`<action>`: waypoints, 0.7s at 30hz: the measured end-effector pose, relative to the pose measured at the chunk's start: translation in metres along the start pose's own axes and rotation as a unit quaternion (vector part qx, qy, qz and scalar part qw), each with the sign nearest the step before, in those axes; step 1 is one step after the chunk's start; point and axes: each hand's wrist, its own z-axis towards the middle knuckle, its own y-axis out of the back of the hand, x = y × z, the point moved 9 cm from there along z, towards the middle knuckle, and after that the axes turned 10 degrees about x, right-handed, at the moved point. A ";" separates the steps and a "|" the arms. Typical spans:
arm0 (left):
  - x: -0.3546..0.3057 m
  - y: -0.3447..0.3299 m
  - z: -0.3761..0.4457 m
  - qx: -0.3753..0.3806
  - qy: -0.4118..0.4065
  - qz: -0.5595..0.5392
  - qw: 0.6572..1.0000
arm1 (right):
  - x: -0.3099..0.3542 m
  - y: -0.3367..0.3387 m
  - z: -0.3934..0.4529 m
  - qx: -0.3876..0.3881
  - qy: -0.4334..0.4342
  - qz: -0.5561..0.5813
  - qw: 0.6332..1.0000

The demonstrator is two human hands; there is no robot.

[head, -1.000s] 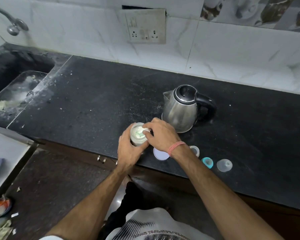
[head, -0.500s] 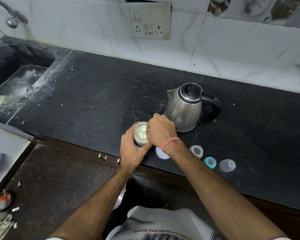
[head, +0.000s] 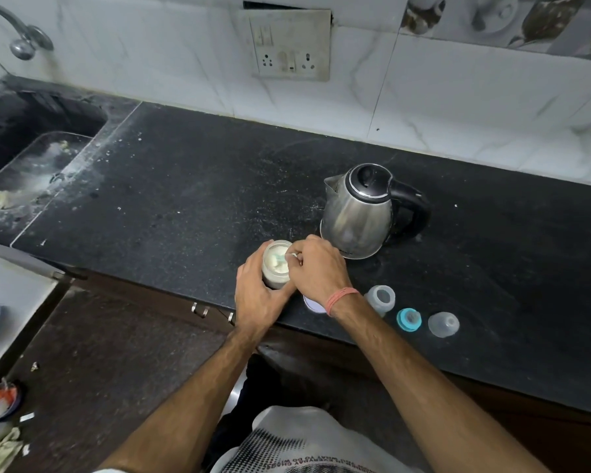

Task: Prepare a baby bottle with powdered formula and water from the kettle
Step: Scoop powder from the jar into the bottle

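A small open jar of pale formula powder [head: 276,264] stands near the front edge of the black counter [head: 191,199]. My left hand [head: 256,295] grips the jar from the left and front. My right hand [head: 316,271] pinches a scoop [head: 285,259] whose pale green bowl dips into the powder. The steel kettle [head: 359,213] with a black handle stands just behind my right hand. To the right lie a clear baby bottle [head: 380,298], a teal ring with teat [head: 409,319] and a clear cap [head: 443,324]. The jar's white lid [head: 312,304] lies half hidden under my right wrist.
A sink [head: 31,165] with a tap [head: 24,46] is at the far left. A wall socket plate [head: 290,46] sits on the tiled wall behind. Below the counter are drawer handles [head: 200,310] and a dark floor with litter at the lower left.
The camera has shifted slightly. My right hand has stayed over the jar mouth with the scoop, and my left hand has kept its grip on the jar.
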 end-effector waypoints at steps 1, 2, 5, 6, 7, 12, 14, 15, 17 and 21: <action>0.000 -0.001 0.001 0.001 0.000 0.008 1.000 | -0.002 0.001 -0.001 -0.006 -0.003 0.017 1.000; 0.000 -0.002 0.001 0.002 0.001 0.013 1.000 | -0.003 0.001 -0.002 -0.011 0.000 0.026 1.000; -0.002 -0.004 0.002 0.003 -0.001 0.009 1.000 | -0.001 -0.001 -0.006 -0.010 0.019 0.011 1.000; -0.002 -0.004 0.003 0.003 -0.005 0.007 1.000 | 0.000 -0.003 -0.008 -0.006 0.025 -0.007 1.000; -0.002 -0.004 0.004 0.004 -0.009 0.006 1.000 | 0.000 -0.004 -0.010 -0.006 0.029 -0.016 0.999; -0.005 -0.002 0.002 -0.001 -0.011 0.014 1.000 | 0.000 0.000 -0.014 -0.034 0.055 -0.008 0.998; -0.007 -0.002 0.002 -0.001 -0.008 0.019 1.000 | -0.004 0.002 -0.015 -0.048 0.057 -0.012 0.997; -0.008 -0.002 0.002 0.000 -0.006 0.023 1.000 | -0.006 0.003 -0.014 -0.054 0.056 -0.014 0.997; -0.009 -0.002 0.001 0.001 -0.008 0.027 1.000 | -0.011 0.005 -0.016 -0.068 0.065 -0.003 0.996; -0.008 -0.003 0.001 -0.002 0.001 0.030 1.000 | -0.010 0.005 -0.019 -0.081 0.090 -0.012 0.993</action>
